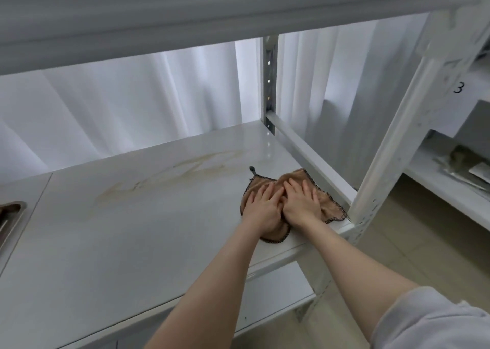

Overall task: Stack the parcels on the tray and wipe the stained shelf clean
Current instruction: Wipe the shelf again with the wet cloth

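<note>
Your left hand [262, 210] and right hand [301, 202] lie flat side by side, fingers straight, pressing the cloth [328, 205], a soft, crumpled brown rag with dark stitched edging. Beneath the cloth is the glossy white shelf [132, 242]. Faint tan stain [209, 167] streaks run left of the cloth. Far left of it, a metal tray [10, 216] is cut off, its contents unclear.
</note>
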